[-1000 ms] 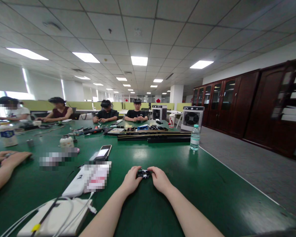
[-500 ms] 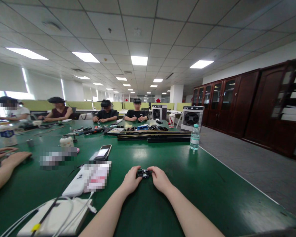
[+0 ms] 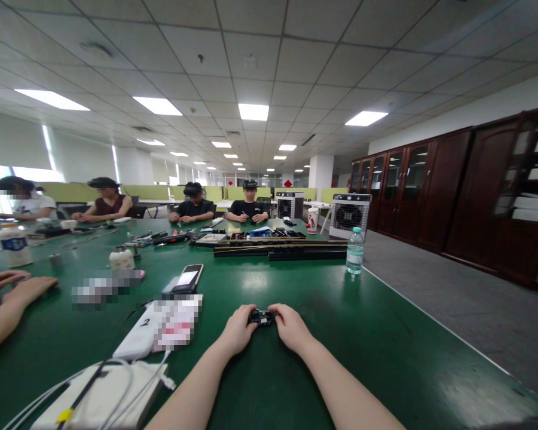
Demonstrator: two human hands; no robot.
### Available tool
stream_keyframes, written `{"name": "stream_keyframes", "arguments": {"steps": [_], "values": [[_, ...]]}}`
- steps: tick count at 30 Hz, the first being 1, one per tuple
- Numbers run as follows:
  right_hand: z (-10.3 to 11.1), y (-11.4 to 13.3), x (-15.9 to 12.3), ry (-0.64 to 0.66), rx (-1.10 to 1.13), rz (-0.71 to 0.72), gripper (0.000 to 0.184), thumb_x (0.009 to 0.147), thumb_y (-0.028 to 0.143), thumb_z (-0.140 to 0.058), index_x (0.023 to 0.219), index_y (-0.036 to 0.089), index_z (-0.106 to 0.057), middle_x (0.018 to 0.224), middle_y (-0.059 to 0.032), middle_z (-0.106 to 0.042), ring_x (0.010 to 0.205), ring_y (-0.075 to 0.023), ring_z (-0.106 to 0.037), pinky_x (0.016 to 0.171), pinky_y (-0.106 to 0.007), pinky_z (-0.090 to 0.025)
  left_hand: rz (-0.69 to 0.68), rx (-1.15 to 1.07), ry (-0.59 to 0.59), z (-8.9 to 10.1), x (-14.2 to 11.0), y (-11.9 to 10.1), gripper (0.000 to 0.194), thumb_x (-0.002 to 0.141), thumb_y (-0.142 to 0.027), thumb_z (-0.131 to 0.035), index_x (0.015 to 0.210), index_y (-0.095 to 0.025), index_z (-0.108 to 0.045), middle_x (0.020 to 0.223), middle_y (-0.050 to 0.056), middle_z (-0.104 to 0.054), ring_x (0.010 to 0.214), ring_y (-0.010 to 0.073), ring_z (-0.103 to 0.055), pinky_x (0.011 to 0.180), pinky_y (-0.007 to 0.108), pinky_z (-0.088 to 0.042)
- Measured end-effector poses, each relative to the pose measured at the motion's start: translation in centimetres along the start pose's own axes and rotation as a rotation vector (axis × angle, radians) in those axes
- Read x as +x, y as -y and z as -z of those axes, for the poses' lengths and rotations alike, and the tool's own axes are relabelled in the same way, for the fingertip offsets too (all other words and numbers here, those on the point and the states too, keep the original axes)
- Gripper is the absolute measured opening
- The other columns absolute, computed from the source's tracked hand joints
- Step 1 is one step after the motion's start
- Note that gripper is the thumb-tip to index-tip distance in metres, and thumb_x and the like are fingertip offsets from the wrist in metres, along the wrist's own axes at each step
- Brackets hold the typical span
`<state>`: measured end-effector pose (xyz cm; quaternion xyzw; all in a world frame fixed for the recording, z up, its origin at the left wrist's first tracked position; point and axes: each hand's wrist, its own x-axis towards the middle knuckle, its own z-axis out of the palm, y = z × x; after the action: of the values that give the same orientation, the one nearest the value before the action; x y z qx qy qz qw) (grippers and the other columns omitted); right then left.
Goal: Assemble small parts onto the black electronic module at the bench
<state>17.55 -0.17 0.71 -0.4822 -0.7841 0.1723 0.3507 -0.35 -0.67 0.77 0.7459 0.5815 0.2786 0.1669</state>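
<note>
Both my hands hold a small black device (image 3: 262, 318) with a few pale parts showing on its upper side; its exact kind cannot be made out. My left hand (image 3: 238, 327) grips its left end between thumb and fingers. On the right end, my right hand (image 3: 291, 325) has closed in the same way. The device is held just over or on the green table (image 3: 341, 334), and I cannot tell whether it touches. Most of my fingertips are hidden behind it.
Left of my arms lie a white power bank (image 3: 137, 331), a phone (image 3: 188, 279) and a white box (image 3: 103, 397) with cables. A water bottle (image 3: 354, 251) stands near the right edge. Black rails (image 3: 307, 251) lie ahead. A co-worker's hands (image 3: 29, 291) are far left; several people sit opposite.
The view has shifted very slightly. The small black device appears tilted a little differently between my hands, which keep their hold on it.
</note>
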Motion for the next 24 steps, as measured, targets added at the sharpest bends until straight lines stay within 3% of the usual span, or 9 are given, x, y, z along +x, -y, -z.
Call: {"name": "stream_keyframes", "arguments": {"steps": [7, 24], "values": [[0.2, 0.5, -0.1, 0.004, 0.001, -0.014, 0.029, 0.079, 0.017, -0.043, 0.1, 0.02, -0.063, 0.103, -0.0057, -0.065, 0.099, -0.0193, -0.057, 0.092, -0.032, -0.041, -0.014, 0.022, 0.011, 0.2, -0.1, 0.0, 0.044, 0.073, -0.018, -0.048, 0.117, -0.014, -0.053, 0.121, 0.01, -0.055, 0.111, 0.0228, -0.05, 0.098, 0.032, -0.036], [0.7, 1.3, -0.4, 0.012, 0.01, -0.021, 0.03, 0.079, 0.02, -0.044, 0.102, 0.021, -0.064, 0.107, -0.005, -0.064, 0.103, -0.02, -0.056, 0.093, -0.032, -0.04, 0.015, -0.231, 0.091, 1.3, -0.2, 0.2, 0.054, 0.067, -0.016, -0.052, 0.121, -0.012, -0.05, 0.124, 0.011, -0.055, 0.115, 0.0212, -0.05, 0.103, 0.029, -0.033]]}}
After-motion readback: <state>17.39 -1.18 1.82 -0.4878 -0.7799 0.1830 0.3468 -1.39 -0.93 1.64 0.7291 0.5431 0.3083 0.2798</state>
